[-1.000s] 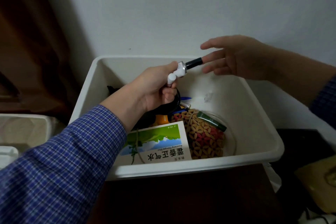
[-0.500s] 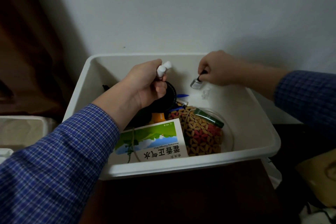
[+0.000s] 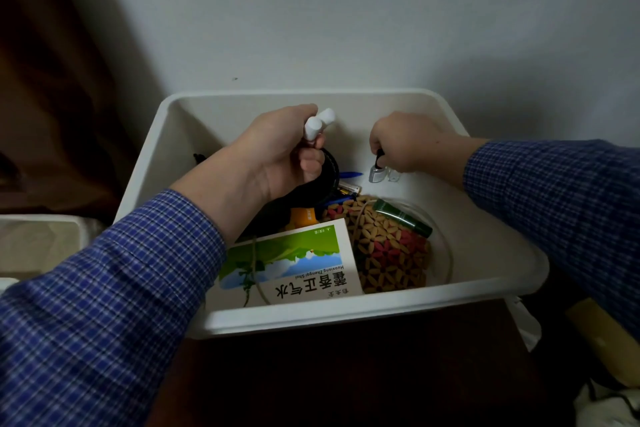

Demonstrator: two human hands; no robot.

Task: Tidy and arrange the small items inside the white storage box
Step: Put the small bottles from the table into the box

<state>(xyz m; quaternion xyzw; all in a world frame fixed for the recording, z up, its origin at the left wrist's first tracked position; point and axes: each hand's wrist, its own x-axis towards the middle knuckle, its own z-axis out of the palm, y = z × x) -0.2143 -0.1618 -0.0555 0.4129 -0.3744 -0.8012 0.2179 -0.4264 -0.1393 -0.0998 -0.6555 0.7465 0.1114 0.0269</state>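
The white storage box (image 3: 502, 274) sits against the wall. My left hand (image 3: 280, 156) is inside it at the back left, shut on two small white tubes (image 3: 318, 123) and a black strap-like item (image 3: 329, 170). My right hand (image 3: 405, 142) is at the back right, pinching the black end of a small black and silver item (image 3: 377, 170) whose silver end rests on the box floor beside a small clear piece (image 3: 394, 177). A green and white medicine carton (image 3: 294, 263), a patterned pouch (image 3: 388, 246) and a dark green tube (image 3: 401, 218) lie at the front.
An orange item (image 3: 304, 215), a blue pen (image 3: 349, 175) and batteries (image 3: 348, 188) lie under my left hand. A beige container (image 3: 38, 243) stands to the left. The box rests on a dark surface (image 3: 329, 378). Pale objects sit at the lower right (image 3: 602, 340).
My right hand took the black and silver item from my left hand and lowered it to the box floor at the back right. My left hand kept the white tubes.
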